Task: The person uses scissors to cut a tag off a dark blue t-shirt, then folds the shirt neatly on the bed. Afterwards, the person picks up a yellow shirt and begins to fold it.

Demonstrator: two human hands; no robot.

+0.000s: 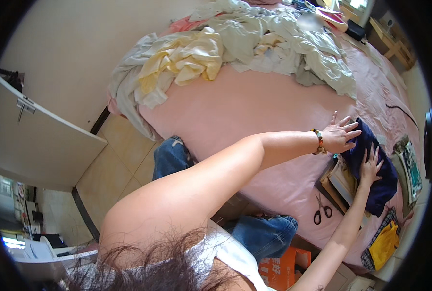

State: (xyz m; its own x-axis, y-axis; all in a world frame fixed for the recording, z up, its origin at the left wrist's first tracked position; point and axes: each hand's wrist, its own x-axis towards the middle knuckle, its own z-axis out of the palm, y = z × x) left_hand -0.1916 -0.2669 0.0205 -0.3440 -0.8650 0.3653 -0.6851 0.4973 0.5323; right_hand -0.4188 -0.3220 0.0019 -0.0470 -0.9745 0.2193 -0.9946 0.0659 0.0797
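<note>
Near the bed's right edge, the dark blue garment runs lengthwise away from the person. Left hand presses its far end, right hand its middle; all fingers spread flat, gripping nothing.

The bed carries a pink sheet. Directly on it lie a heap of pale clothes, a folded navy garment and black scissors.

Navy garment, pink bedsheet
</note>
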